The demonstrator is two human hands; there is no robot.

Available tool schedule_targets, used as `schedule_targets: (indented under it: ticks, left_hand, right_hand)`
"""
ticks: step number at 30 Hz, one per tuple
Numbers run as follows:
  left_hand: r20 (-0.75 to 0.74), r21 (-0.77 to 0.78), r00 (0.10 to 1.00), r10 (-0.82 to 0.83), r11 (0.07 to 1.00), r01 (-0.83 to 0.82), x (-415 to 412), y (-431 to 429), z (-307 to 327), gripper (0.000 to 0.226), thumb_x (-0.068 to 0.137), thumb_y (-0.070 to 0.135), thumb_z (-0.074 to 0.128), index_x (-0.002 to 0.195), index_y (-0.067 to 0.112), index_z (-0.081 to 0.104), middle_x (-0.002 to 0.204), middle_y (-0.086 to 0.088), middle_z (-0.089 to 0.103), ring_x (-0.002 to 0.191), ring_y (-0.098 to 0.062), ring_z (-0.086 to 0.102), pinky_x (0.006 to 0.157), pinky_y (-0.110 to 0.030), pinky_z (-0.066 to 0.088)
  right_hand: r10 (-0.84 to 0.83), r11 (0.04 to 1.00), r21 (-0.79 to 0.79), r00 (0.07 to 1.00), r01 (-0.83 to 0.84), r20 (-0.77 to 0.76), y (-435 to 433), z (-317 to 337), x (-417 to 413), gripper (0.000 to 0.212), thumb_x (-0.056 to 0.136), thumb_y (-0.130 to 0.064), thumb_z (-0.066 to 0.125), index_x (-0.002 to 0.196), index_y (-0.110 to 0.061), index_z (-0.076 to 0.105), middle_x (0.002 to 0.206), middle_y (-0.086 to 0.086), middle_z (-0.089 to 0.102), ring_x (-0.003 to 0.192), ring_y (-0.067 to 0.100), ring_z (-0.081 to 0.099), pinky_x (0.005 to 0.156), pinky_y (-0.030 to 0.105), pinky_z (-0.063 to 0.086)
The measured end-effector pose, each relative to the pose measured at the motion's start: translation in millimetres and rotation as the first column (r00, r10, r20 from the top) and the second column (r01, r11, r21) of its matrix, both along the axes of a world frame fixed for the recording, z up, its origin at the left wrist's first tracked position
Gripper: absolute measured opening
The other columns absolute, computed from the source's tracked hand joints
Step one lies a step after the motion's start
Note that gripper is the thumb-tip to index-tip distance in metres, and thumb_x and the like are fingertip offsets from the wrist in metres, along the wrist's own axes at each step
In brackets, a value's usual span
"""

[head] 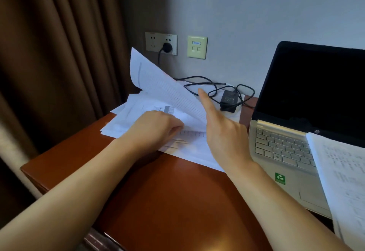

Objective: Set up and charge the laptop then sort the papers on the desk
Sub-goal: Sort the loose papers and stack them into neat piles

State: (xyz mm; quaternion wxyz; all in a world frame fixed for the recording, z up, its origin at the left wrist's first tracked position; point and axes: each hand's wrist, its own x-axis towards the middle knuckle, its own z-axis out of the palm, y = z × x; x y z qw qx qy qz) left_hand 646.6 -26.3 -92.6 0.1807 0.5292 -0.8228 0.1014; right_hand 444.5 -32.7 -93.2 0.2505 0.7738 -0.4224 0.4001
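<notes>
The right hand [223,132] is propping up a lifted sheet [158,85]. Its forefinger is lying straight along the sheet's right edge, while the thumb is hiding behind the paper, so I cannot tell whether it is pinching. Just to its left, the left hand [156,126] is resting knuckles-up on the pile of papers [126,116]. Its fingers are curling under, close to the sheet's lower edge, and whether they are gripping a page is not showing.

The sheet is standing tilted, its long axis running from the right hand up and away toward the desk's [167,191] far left corner. The pile under it is sprawling along the left edge.

To the right of the right hand, the laptop [280,148] is sitting open with a dark screen. A second stack [345,175] is lying across the right of its keyboard.

Along the back edge, the adapter [229,100] is lying between pile and laptop, with its plug [166,47] sitting in the wall socket [161,43].

Sorting is probably the step in hand. The right hand is nearer the second stack, so the sheet would likely be travelling rightward.
</notes>
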Motion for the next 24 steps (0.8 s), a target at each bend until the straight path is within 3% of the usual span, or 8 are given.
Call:
schedule_targets:
  ticks: [2,7,9,11,14,17,20,24]
  left_hand:
    - [-0.036,-0.135,0.999,-0.024,0.991,0.019,3.7,-1.7,1.0,0.032,0.095,0.037,0.048,0.085,0.022,0.074,0.078,0.003,0.072,0.072,-0.028,0.066,0.057,-0.040,0.050]
    - [-0.092,-0.363,0.986,-0.139,0.927,0.097,5.8,-0.3,4.8,0.015,0.091,0.031,0.068,0.085,0.022,0.079,0.074,0.007,0.072,0.069,-0.021,0.066,0.052,-0.031,0.049]
    - [-0.106,-0.401,0.981,-0.165,0.910,0.110,6.2,-0.2,5.0,0.016,0.092,0.032,0.067,0.088,0.023,0.080,0.077,0.008,0.072,0.073,-0.020,0.065,0.054,-0.028,0.048]
    - [-0.106,-0.456,0.978,-0.179,0.883,0.113,5.8,-0.7,4.3,0.012,0.091,0.029,0.071,0.089,0.022,0.080,0.082,0.006,0.073,0.081,-0.020,0.066,0.060,-0.031,0.051]
    - [-0.097,-0.578,0.987,-0.131,0.815,0.051,1.5,2.1,9.4,0.011,0.091,0.028,0.074,0.095,0.018,0.078,0.095,0.000,0.070,0.096,-0.027,0.059,0.074,-0.039,0.045]
    - [-0.159,-0.672,0.977,-0.144,0.741,0.000,-2.7,7.5,13.8,0.013,0.093,0.027,0.072,0.090,0.014,0.076,0.084,-0.003,0.064,0.083,-0.024,0.053,0.070,-0.034,0.034]
    - [-0.191,-0.397,0.976,-0.104,0.918,0.020,-4.1,7.5,8.5,0.034,0.097,0.043,0.059,0.085,0.017,0.077,0.077,0.001,0.067,0.073,-0.022,0.061,0.063,-0.029,0.041]
    - [-0.002,0.255,0.970,0.241,0.938,-0.233,1.7,-4.0,1.5,0.040,0.101,0.046,0.051,0.129,0.020,0.063,0.130,-0.004,0.063,0.124,-0.026,0.055,0.098,-0.034,0.043]
  right_hand:
    - [0.045,0.999,0.008,0.999,-0.045,-0.012,0.7,-1.7,0.5,0.075,0.075,0.004,0.042,0.144,-0.023,0.037,0.074,0.000,0.058,0.040,0.024,0.030,0.041,0.021,0.019]
    - [0.058,0.985,0.166,0.996,-0.046,-0.070,0.4,-7.2,-1.9,0.044,0.071,0.005,0.063,0.107,-0.019,0.066,0.095,-0.002,0.065,0.054,0.030,0.059,0.044,0.024,0.027]
    - [0.079,0.963,0.263,0.994,-0.058,-0.070,3.0,-8.3,-3.0,0.012,0.090,-0.024,0.058,0.098,-0.023,0.067,0.089,-0.008,0.063,0.064,0.022,0.061,0.048,0.025,0.031]
    - [0.104,0.938,0.339,0.991,-0.071,-0.080,6.5,-6.8,-2.0,0.028,0.094,-0.047,0.045,0.097,-0.028,0.066,0.086,-0.010,0.063,0.073,0.015,0.060,0.052,0.026,0.032]
    - [-0.036,0.903,0.412,0.978,0.120,-0.207,1.4,-4.3,-3.1,0.024,0.101,-0.036,0.044,0.098,-0.023,0.063,0.092,-0.005,0.065,0.083,0.024,0.064,0.058,0.030,0.030]
    - [-0.218,0.900,0.385,0.976,0.204,-0.007,-6.6,-7.5,-8.7,0.024,0.100,-0.021,0.050,0.076,-0.016,0.054,0.076,0.003,0.063,0.064,0.037,0.062,0.052,0.031,0.027]
    - [-0.256,0.924,0.316,0.962,0.214,0.098,-9.1,-12.8,-9.4,0.032,0.098,-0.020,0.056,0.067,-0.013,0.049,0.063,0.004,0.056,0.047,0.035,0.052,0.048,0.028,0.023]
    - [-0.220,0.948,0.256,0.970,0.188,0.103,-11.3,-9.1,-5.8,0.030,0.095,-0.018,0.062,0.066,-0.012,0.058,0.057,0.002,0.055,0.041,0.032,0.048,0.046,0.024,0.021]
